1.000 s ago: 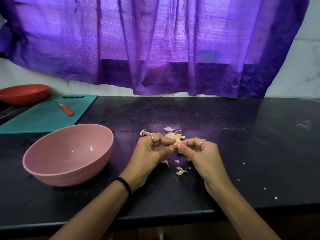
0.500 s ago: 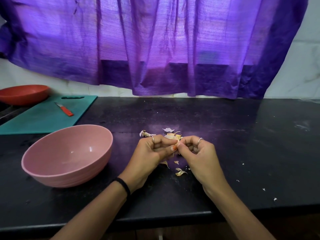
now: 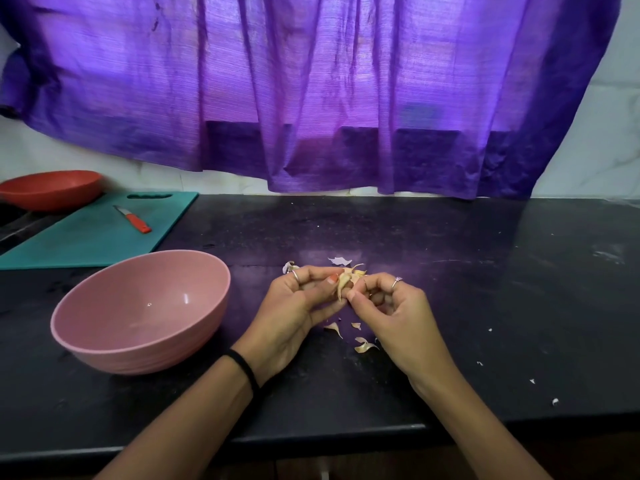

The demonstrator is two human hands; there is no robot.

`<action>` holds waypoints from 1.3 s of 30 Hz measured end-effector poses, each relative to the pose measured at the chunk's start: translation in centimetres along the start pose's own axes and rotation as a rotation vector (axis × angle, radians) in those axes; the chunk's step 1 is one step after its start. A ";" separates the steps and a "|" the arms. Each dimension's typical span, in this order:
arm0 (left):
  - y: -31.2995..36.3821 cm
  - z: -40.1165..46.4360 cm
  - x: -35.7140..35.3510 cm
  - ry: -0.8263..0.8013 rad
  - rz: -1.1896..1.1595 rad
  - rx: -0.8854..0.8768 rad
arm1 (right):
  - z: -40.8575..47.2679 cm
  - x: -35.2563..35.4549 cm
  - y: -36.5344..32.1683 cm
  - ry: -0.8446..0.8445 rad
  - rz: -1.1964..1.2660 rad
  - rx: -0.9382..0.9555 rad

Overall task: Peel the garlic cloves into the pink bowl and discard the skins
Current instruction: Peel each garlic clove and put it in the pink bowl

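Your left hand [image 3: 294,306] and right hand [image 3: 384,303] both pinch the garlic clove [image 3: 343,284]; the pink bowl [image 3: 138,344] sits off your left hand's side.

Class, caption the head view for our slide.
Both hands peel a garlic clove beside the pink bowl.

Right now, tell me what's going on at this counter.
A person is peeling garlic. The left hand and right hand both pinch a garlic clove above the black counter. Loose skins lie beneath the hands. The pink bowl to the left looks nearly empty.
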State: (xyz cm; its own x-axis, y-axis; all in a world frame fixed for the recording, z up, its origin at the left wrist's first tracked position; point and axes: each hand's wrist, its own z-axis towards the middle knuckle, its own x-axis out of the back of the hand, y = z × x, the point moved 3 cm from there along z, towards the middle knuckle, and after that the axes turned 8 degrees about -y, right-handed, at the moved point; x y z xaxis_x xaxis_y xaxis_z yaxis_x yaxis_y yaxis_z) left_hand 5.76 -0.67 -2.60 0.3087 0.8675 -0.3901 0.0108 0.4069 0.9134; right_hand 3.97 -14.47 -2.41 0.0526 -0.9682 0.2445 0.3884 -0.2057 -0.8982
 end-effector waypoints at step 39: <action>-0.5 -0.1 -0.2 0.012 0.497 -0.198 | 0.3 0.2 0.8 0.120 -0.196 0.014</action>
State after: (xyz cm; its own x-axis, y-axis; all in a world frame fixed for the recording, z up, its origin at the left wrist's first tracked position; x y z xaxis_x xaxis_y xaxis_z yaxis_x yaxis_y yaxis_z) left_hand 5.64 -0.97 -2.96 0.2202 0.9720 0.0817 -0.3141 -0.0086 0.9493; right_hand 4.58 -14.74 -2.99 -0.1348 -0.9200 0.3681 0.3931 -0.3907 -0.8324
